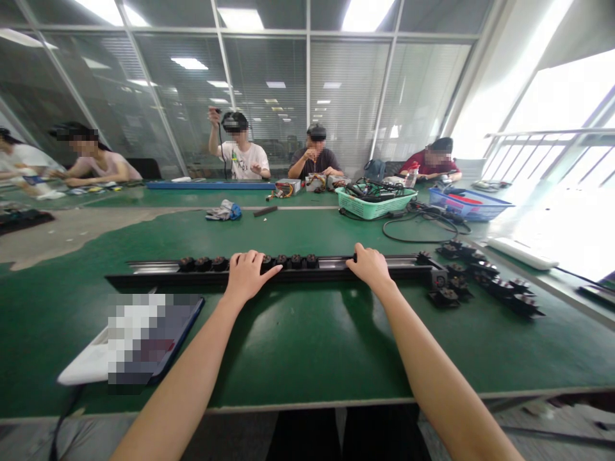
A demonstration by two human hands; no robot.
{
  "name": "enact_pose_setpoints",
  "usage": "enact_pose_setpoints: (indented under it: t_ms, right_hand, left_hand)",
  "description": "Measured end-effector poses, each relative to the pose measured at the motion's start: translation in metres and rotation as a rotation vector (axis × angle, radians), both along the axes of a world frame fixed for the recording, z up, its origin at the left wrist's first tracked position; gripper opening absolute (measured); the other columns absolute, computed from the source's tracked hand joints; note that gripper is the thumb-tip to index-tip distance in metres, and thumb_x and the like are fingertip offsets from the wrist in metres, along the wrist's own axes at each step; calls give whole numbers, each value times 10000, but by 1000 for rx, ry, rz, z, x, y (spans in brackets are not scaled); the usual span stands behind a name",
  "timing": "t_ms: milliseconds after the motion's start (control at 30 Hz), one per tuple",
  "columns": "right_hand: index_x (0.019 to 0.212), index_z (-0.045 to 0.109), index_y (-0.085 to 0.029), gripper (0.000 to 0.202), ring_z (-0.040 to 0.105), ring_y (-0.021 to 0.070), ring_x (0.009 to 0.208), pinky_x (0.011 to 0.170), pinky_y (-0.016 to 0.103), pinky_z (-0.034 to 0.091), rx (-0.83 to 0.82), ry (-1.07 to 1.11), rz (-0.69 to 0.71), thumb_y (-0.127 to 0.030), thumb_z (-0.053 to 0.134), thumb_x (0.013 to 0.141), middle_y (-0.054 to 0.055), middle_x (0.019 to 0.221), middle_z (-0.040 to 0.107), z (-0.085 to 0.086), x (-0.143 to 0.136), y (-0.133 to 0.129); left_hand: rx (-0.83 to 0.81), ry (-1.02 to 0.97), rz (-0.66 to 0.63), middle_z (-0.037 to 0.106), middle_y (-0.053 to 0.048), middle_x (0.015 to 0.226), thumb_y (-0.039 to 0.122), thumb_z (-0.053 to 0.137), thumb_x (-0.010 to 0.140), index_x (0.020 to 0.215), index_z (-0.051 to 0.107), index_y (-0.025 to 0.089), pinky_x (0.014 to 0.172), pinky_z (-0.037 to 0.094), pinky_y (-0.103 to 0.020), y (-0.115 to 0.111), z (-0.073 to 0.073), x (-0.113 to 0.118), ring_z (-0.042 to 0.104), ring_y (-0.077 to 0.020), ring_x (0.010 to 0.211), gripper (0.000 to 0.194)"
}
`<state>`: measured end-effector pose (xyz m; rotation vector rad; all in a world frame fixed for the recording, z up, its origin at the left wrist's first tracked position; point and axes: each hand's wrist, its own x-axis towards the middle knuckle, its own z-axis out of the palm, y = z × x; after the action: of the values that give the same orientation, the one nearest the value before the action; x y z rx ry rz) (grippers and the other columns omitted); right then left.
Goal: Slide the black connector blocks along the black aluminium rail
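Note:
A long black rail (307,276) with a silvery channel lies across the table before me. Several black socket modules (296,260) sit in its channel, on both sides of my left hand. My left hand (247,274) is wrapped over the rail left of its middle, thumb pointing right. Farther right, my right hand (369,262) is closed at the channel. A dark piece at its fingertips resembles the socket modules but is mostly hidden. Loose black socket modules (444,296) lie by the rail's right end, several more beyond them.
A phone (185,342) lies beside a white device (81,365) at front left. Farther back are a crumpled glove (224,210), a green basket (377,206) of cables, and a blue basket (468,206). A white bar (521,253) lies at right. Several people sit across the table.

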<state>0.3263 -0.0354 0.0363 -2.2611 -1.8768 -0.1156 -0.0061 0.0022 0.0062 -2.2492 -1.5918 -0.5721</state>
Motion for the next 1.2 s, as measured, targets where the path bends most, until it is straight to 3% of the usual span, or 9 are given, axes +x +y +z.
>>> enact_pose_setpoints:
  t_ms: [200,467,700,833,1200]
  right_hand:
    - [1188,585,-169,296,672,311,1071,824,342,439,-13,28,-3,-321,508,947,168,1113,716,1,0,-3]
    - [1212,549,-159,290,672,294,1053,822,322,434,-30,73,119,-283,503,954,166,1110,713,-4,16,3]
    - [1173,570,-164,233,641,239,1032,832,285,420,72,149,238,-283,526,977,135,1091,706,-22,33,9]
    - [1163,591,-166,240,620,231,1030,848,285,411,133,175,228,-303,522,978,121,1089,699,-28,34,6]
    - [1222,590,-153,283,601,243,1078,894,306,400,81,120,191,-307,487,1008,138,1130,692,-22,33,5]
  left_hand:
    - [2,0,-5,668,-173,1199,774,303,963,1210,686,154,1065,331,-491,-1,0,-1,569,-344,1138,770]
    - [9,-11,-18,665,-173,1214,775,325,957,1201,683,165,1072,319,-493,-1,0,-4,573,-346,1156,749]
    - [-10,-4,-8,663,-167,1218,782,319,953,1214,678,180,1080,315,-495,-1,1,-3,569,-343,1161,749]
    - [-20,-4,-5,660,-170,1228,778,325,952,1221,678,187,1076,321,-492,-2,2,0,565,-344,1163,738]
    - [-28,-8,-6,659,-173,1225,781,290,956,1231,680,189,1075,321,-497,-1,2,4,557,-349,1181,761]
